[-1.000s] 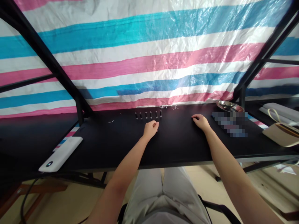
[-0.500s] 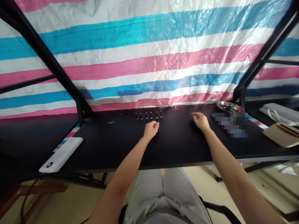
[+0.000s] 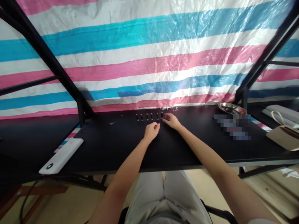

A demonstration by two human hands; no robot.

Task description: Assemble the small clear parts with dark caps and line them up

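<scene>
Several small dark cylindrical pieces with pale ends lie in a row on the black tabletop. My left hand rests just in front of the row, its fingers curled and pinched together; whatever they may hold is hidden. At the row's right end, my right hand reaches in with thumb and index finger apart, beside the rightmost dark piece. Behind the row sits a line of tiny pale pieces, and to their right are thin white strands.
A shiny metal dish stands at the back right, behind a pixelated patch. Further right is a beige pouch with a strap. On the left lies a long white device. Black metal frame bars and a striped plastic sheet rise behind.
My right hand has moved left across the table, from near the pixelated patch to the right end of the row. My left hand has stayed almost still.
</scene>
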